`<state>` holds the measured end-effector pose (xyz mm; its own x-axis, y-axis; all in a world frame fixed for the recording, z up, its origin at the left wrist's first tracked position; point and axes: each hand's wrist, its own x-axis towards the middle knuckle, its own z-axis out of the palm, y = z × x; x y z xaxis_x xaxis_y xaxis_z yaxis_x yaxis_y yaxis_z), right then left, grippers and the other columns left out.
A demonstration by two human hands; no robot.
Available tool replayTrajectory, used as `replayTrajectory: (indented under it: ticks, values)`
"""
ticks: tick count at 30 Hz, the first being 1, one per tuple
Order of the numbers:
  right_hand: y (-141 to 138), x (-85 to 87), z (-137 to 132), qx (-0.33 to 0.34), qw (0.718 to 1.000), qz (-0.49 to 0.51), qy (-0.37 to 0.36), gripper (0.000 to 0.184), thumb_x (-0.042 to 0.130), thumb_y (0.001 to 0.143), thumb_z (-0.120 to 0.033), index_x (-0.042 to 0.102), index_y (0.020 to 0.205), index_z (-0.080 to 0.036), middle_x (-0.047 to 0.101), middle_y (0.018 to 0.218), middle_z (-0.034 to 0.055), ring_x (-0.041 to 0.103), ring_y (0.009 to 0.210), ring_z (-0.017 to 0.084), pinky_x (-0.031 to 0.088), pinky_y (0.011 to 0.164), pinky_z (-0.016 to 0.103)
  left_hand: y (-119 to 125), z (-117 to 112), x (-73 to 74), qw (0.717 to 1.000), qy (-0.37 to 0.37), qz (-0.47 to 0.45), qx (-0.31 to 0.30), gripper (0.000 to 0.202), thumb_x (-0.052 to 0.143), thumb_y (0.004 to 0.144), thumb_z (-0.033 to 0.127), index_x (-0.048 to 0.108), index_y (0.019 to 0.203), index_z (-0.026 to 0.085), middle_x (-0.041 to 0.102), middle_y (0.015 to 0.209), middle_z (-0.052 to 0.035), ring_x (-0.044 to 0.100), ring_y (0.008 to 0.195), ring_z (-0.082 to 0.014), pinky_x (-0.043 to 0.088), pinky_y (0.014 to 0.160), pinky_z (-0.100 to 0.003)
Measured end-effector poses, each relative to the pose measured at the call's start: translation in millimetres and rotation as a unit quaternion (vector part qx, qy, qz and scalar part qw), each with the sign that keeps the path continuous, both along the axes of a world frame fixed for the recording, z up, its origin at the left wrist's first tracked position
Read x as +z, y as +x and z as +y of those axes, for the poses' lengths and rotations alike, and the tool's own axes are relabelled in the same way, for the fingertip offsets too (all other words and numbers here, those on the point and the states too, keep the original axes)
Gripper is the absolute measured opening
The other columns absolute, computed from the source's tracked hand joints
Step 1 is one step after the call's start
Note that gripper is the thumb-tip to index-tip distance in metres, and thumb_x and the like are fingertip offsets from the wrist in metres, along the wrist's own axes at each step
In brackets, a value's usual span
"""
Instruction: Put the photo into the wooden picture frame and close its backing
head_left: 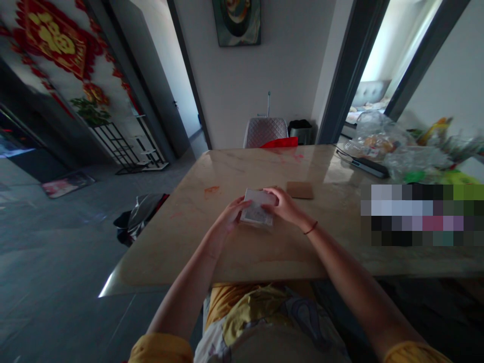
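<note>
A flat, pale grey-white box [258,207] is held just above the marble-look table [181,247], near the middle. My left hand [236,210] grips its left edge, with the thumb resting on the top face. On the opposite side my right hand [282,204] has its fingers round the upper right corner and its thumb on top. Faint print shows on the box, too blurred to read. Just beyond my right hand a flat brown cardboard-like piece [300,190] lies on the table.
Clear plastic bags [408,151] with food crowd the table's right side, beside a dark elongated case [368,166]. A quilted chair [265,132] with a red item [280,142] stands at the far edge. A dark bag [141,214] sits left of the table.
</note>
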<state>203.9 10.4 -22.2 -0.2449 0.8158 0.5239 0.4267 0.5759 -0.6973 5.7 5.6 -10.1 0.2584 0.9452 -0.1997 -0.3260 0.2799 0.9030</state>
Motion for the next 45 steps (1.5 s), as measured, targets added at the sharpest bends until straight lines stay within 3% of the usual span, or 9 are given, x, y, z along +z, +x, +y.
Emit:
replayTrajectory:
  ticks: [3,5,8,13,16,20,29,38,45]
  values:
    - [4,2.8,6,-0.044,0.997,0.041,-0.037,0.024,0.061,0.079,-0.027,0.066,0.100,-0.017,0.069,0.101,0.0102,0.063,0.091,0.019,0.049,0.085,0.035,-4,4,4.6,0.997,-0.061,-0.047,0.005,0.024,0.054,0.085,0.029,0.066,0.094,0.011,0.069,0.070,-0.0068,0.062,0.053,-0.0134,0.047,0.049,-0.022]
    - [6,2.4,10,-0.064,0.994,0.075,-0.057,0.018,0.059,0.079,-0.026,0.068,0.091,-0.016,0.071,0.093,0.0090,0.064,0.085,0.018,0.049,0.080,0.033,-6,5,7.1,0.993,-0.066,-0.086,0.042,0.023,0.046,0.088,0.026,0.064,0.092,0.012,0.069,0.072,-0.0061,0.062,0.056,-0.0128,0.048,0.051,-0.022]
    - [5,-1.0,14,-0.078,0.977,0.154,-0.126,0.020,0.060,0.075,-0.028,0.069,0.088,-0.017,0.071,0.086,0.0072,0.064,0.076,0.018,0.051,0.069,0.030,-7,6,7.8,0.987,-0.028,-0.133,0.091,0.016,0.047,0.082,0.009,0.062,0.085,0.013,0.068,0.073,-0.0029,0.063,0.061,-0.0110,0.050,0.060,-0.022]
    - [-2,-7.9,15,-0.092,0.920,0.294,-0.241,0.026,0.063,0.066,-0.033,0.068,0.086,-0.016,0.070,0.080,0.0061,0.062,0.065,0.017,0.049,0.054,0.028,-4,4,1.8,0.989,0.050,-0.134,0.038,0.033,0.056,0.064,-0.008,0.061,0.088,0.014,0.068,0.086,-0.0004,0.064,0.075,-0.0091,0.050,0.075,-0.020]
    - [-5,-8.8,16,-0.111,0.908,0.328,-0.235,0.024,0.066,0.061,-0.033,0.068,0.079,-0.016,0.070,0.080,0.0062,0.063,0.069,0.017,0.048,0.058,0.027,-3,2,-1.4,0.992,0.067,-0.103,0.013,0.037,0.062,0.067,-0.003,0.061,0.099,0.014,0.068,0.096,-0.0025,0.065,0.082,-0.0108,0.050,0.082,-0.024]
    - [-6,-6.0,15,-0.080,0.901,0.345,-0.251,0.026,0.064,0.060,-0.034,0.066,0.080,-0.017,0.070,0.080,0.0052,0.062,0.069,0.017,0.048,0.060,0.028,-3,2,-2.4,0.996,0.057,-0.061,0.024,0.046,0.064,0.070,0.003,0.058,0.113,0.018,0.069,0.095,-0.0020,0.066,0.077,-0.0118,0.053,0.077,-0.027]
    - [-2,-3.0,17,-0.088,0.956,0.233,-0.158,0.028,0.060,0.065,-0.036,0.064,0.084,-0.016,0.070,0.080,0.0060,0.062,0.072,0.017,0.046,0.065,0.027,-3,4,-7.0,0.992,0.101,0.038,0.068,0.048,0.067,0.069,0.008,0.058,0.116,0.016,0.071,0.091,-0.0052,0.067,0.072,-0.0131,0.055,0.071,-0.028]
    - [15,-7.8,30,-0.149,0.944,0.251,-0.151,0.036,0.062,0.065,-0.038,0.067,0.090,-0.013,0.069,0.072,0.0073,0.060,0.060,0.016,0.042,0.050,0.024,19,33,-3.1,0.973,0.138,0.140,0.121,0.063,0.070,0.068,0.009,0.047,0.125,0.016,0.070,0.091,-0.0060,0.066,0.069,-0.0131,0.054,0.073,-0.032]
    - [23,-12.5,36,-0.214,0.946,0.224,-0.094,0.034,0.059,0.070,-0.035,0.070,0.091,-0.011,0.071,0.076,0.0118,0.062,0.063,0.018,0.045,0.056,0.027,38,52,-10.2,0.924,0.196,0.282,0.169,0.047,0.072,0.067,0.012,0.056,0.112,0.017,0.068,0.108,-0.0111,0.063,0.102,-0.0209,0.045,0.092,-0.036]
